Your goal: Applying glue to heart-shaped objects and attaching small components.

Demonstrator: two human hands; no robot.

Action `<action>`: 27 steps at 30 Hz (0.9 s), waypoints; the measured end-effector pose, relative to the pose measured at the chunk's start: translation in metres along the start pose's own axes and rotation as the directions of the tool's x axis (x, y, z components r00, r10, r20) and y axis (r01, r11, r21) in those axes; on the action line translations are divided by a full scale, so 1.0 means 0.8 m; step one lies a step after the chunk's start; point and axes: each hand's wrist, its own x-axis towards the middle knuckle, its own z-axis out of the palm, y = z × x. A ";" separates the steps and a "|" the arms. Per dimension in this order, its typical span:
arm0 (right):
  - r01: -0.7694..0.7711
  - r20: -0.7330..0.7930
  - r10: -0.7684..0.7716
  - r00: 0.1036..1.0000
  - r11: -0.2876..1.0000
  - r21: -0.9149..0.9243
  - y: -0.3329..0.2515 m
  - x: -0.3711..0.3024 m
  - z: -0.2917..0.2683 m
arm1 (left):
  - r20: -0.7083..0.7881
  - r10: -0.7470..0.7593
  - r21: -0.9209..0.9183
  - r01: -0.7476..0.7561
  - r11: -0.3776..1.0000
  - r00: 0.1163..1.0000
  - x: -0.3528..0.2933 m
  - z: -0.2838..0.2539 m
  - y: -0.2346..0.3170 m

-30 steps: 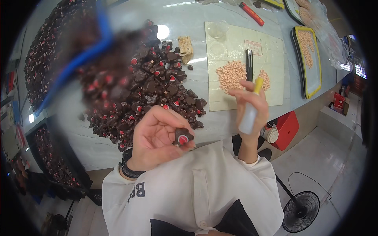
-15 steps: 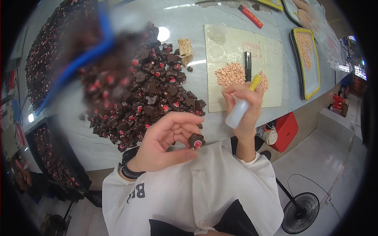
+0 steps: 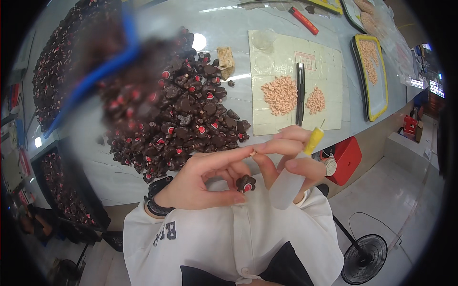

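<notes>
My left hand (image 3: 205,178) holds a small dark brown moulded piece (image 3: 246,184) with a red-and-white patch, low in front of my shirt. My right hand (image 3: 279,150) grips a translucent squeeze bottle (image 3: 285,188) with a yellow cap (image 3: 314,140) and thin needle tip pointing up. Between its fingertips, a tiny peach-coloured bit (image 3: 253,153) is pinched, right at my left forefinger's tip. A large heap of similar brown pieces (image 3: 191,114) lies left of my hands. Beyond my right hand, a pale board (image 3: 324,52) bears two small piles of peach bits (image 3: 279,95).
A black bar (image 3: 300,93) stands between the two piles. A yellow-edged tray (image 3: 386,100) of peach bits sits at right, a red marker-like stick (image 3: 304,20) at the back. Something blue-edged (image 3: 95,71) blurs the upper left. A fan (image 3: 365,257) stands lower right.
My right hand has come from the peach piles down and left to my left hand, carrying the bottle and a peach bit. The bottle's needle tip now shows. My left hand shifted slightly.
</notes>
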 end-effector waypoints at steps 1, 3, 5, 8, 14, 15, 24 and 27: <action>0.016 -0.025 -0.017 1.000 1.000 -0.022 0.000 0.000 0.001 | 0.023 0.001 -0.076 0.001 0.997 1.000 -0.001 -0.001 -0.001; 0.017 0.015 -0.017 1.000 0.999 -0.044 -0.002 0.003 -0.002 | 0.033 0.002 -0.091 0.001 0.996 0.999 -0.002 -0.002 0.001; 0.026 0.038 -0.023 0.999 0.996 -0.086 -0.006 0.004 -0.002 | 0.043 0.003 -0.105 0.001 0.995 0.999 -0.003 -0.002 -0.001; 0.041 0.070 -0.031 0.997 0.988 -0.150 -0.006 0.004 -0.003 | 0.026 0.008 -0.275 0.000 0.962 1.000 -0.004 0.001 -0.005; 0.066 0.054 -0.063 0.997 0.996 -0.055 -0.004 0.000 -0.016 | 0.042 -0.007 -0.190 0.015 0.982 0.999 0.000 0.003 -0.003; 0.077 0.074 -0.075 0.994 0.997 -0.032 -0.003 0.000 -0.019 | -0.077 0.011 -0.226 -0.029 0.974 0.997 0.000 0.007 -0.004; 0.139 0.183 -0.133 0.974 0.990 -0.022 -0.009 0.002 -0.018 | -0.192 0.079 -0.347 -0.142 0.927 0.978 -0.004 0.005 -0.013; 0.177 0.243 -0.141 0.960 0.975 -0.132 -0.011 0.005 -0.020 | -0.193 0.081 -0.349 -0.146 0.926 0.978 -0.002 0.004 -0.014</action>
